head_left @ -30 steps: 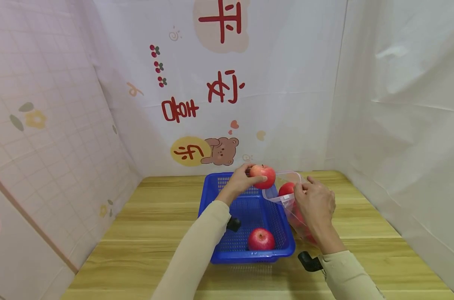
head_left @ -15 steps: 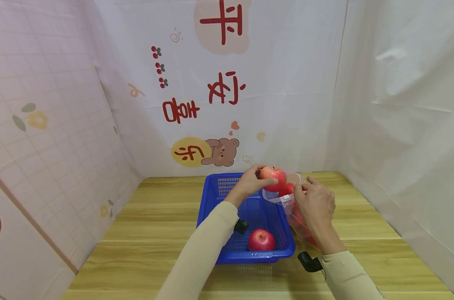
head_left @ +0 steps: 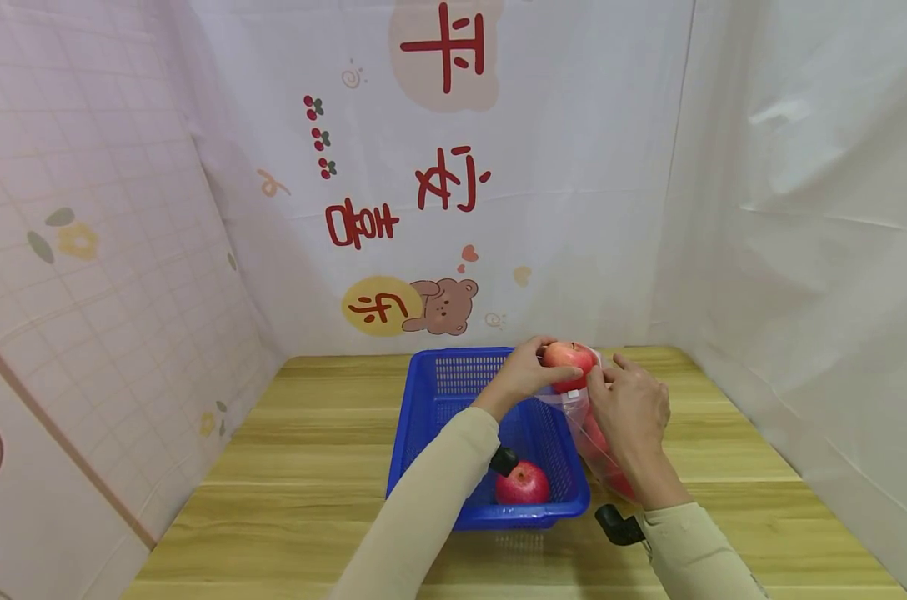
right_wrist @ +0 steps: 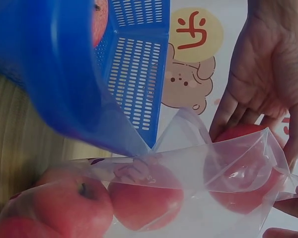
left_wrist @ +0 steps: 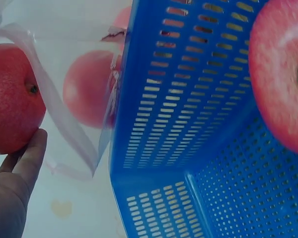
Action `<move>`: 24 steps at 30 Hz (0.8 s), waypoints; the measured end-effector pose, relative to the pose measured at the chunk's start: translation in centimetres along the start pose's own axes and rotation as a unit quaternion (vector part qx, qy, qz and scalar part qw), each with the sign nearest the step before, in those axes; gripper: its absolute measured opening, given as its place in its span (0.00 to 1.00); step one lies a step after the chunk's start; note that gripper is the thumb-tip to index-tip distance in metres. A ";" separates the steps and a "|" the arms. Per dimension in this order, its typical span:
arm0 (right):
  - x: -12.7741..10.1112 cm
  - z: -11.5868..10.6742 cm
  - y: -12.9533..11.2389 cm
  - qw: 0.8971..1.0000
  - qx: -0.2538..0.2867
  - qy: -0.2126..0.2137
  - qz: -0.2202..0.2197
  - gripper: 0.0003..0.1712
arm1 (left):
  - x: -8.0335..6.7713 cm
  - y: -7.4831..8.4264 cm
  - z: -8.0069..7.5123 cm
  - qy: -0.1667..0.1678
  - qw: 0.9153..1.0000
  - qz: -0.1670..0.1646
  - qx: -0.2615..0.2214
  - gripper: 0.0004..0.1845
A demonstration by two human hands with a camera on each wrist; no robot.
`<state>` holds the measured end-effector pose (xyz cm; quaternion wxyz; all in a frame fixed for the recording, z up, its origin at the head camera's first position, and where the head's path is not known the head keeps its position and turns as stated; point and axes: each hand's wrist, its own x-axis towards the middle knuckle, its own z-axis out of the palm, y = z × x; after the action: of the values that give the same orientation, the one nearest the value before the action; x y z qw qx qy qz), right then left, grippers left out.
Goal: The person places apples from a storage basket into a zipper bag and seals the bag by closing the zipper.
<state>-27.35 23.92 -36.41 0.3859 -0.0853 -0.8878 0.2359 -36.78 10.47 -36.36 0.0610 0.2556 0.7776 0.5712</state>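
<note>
My left hand (head_left: pixel 524 372) grips a red apple (head_left: pixel 568 364) at the mouth of a clear plastic bag (head_left: pixel 573 406). In the right wrist view the lower part of that apple shows through the film, just inside the opening. Pinching the bag's edge, my right hand (head_left: pixel 629 408) keeps the mouth raised. Several apples (right_wrist: pixel 72 206) lie lower down in the bag, partly covered by my right hand in the head view. One more apple (head_left: pixel 523 483) rests in the near right corner of a blue plastic basket (head_left: pixel 404 417), left of the bag.
The basket stands on a wood-grain table (head_left: pixel 273 467), its right wall close against the bag. A black wrist mount (head_left: pixel 618 525) sticks out by my right sleeve, and another (head_left: pixel 504 460) overlaps the basket. White printed cloth (head_left: pixel 573 208) rises behind and at both sides.
My left hand has carried its apple rightward from above the basket to the bag's mouth. The right hand has stayed in place on the bag.
</note>
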 end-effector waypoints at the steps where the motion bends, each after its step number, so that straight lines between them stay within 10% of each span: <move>1: 0.0 0.0 0.0 1.000 0.000 -0.001 0.001 0.20 | 0.0 0.0 0.2 0.001 1.000 -0.002 0.004 0.31; 24: -0.2 -0.1 0.1 1.000 0.007 0.017 -0.006 0.19 | -0.7 -0.8 -2.3 -0.001 1.000 0.006 0.025 0.25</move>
<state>-27.18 23.99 -36.54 0.4028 -0.0810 -0.8800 0.2382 -37.28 8.04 -36.43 0.0516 0.2620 0.7903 0.5514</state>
